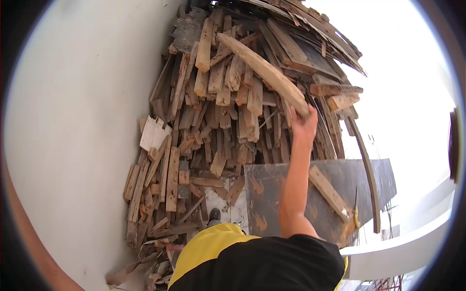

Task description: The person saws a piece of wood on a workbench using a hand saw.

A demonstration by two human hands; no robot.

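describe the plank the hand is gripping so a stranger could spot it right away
Start at the big heap of scrap wood against the pale wall. The plank lies on top, slanting from upper left down into the right hand. It is longer and paler than its neighbours.

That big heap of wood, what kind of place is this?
Probably a building site or scrap-wood dump. A huge pile of worn planks leans against a plain wall, a dark stained board stands in front, and the right hand grips a long plank.

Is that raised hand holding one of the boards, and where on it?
Yes. The right hand grips a long wooden plank at its lower end; the rest of it slants up and left over the pile of scrap wood. The left hand is out of view.
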